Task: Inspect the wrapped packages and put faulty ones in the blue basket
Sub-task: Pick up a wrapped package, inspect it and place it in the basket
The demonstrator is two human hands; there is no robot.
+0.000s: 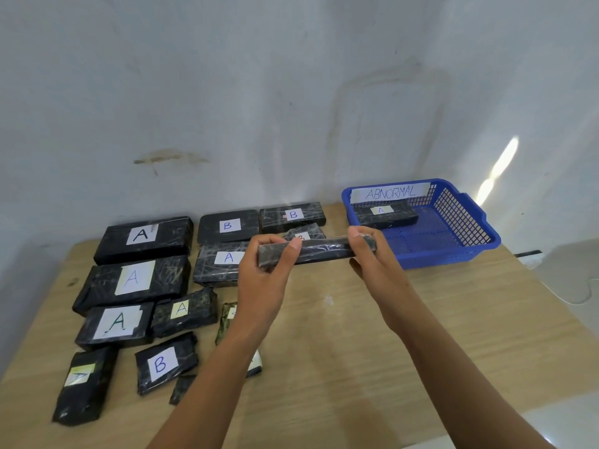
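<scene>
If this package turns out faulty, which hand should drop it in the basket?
Right hand, probably: it grips the package at the end nearest the blue basket; the left hand is farther.

A bare sorting corner: stained whitewashed wall [227, 92], pale wood-grain surface [356, 335], lettered black wrapped packages [142, 239], blue plastic mesh basket [460, 222] marked ABNORMAL.

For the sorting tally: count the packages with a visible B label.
4. One at the back, one right of it, one just behind the hands-held package, partly hidden, one near the front. Arms cover other labels, so more may be hidden.
</scene>
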